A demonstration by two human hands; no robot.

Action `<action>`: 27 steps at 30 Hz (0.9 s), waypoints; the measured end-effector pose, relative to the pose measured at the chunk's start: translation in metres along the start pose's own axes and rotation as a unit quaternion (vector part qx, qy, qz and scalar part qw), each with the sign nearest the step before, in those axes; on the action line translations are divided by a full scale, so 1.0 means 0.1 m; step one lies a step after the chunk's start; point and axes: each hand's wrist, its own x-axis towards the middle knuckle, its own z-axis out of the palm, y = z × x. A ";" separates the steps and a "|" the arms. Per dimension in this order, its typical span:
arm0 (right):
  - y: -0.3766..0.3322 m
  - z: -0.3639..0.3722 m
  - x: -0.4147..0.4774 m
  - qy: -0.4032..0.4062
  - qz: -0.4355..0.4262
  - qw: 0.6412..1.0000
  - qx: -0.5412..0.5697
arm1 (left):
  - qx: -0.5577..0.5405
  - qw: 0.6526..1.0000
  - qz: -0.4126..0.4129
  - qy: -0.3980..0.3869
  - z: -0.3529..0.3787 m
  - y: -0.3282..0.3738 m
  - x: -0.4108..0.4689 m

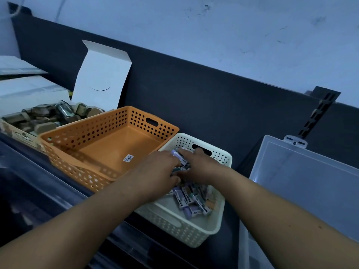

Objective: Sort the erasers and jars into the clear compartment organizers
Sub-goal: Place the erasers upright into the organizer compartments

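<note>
Both my hands reach into a cream perforated basket (pixel 213 228) that holds several wrapped erasers (pixel 191 200). My left hand (pixel 157 169) and my right hand (pixel 202 167) face each other and hold a bunch of erasers (pixel 181 159) between them, fingers curled around the bunch. Several small jars with wooden lids (pixel 42 118) lie in an open cardboard box (pixel 21 137) at the far left. A clear compartment organizer (pixel 310 181) stands at the right with its lid raised.
An empty orange perforated basket (pixel 108 144) with a price sticker sits between the jar box and the cream basket. The box's white flap (pixel 103 78) stands up behind it. A dark back panel (pixel 194 98) runs along the wall.
</note>
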 end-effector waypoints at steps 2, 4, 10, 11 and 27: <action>-0.01 0.01 0.04 0.000 0.005 1.000 -0.006 | -0.007 1.000 -0.002 0.000 0.00 0.00 0.00; -0.01 0.02 0.06 0.007 0.005 1.000 -0.010 | -0.013 1.000 -0.002 0.001 0.00 -0.01 0.00; -0.03 0.03 0.10 0.019 -0.015 1.000 -0.001 | -0.024 1.000 0.001 0.007 -0.01 0.01 -0.01; -0.03 0.04 0.10 0.020 -0.018 1.000 0.007 | -0.026 1.000 0.002 0.010 -0.01 0.01 -0.02; 0.17 -0.23 -0.16 0.072 -0.028 0.949 0.306 | -0.118 0.990 -0.050 0.063 -0.08 0.07 -0.05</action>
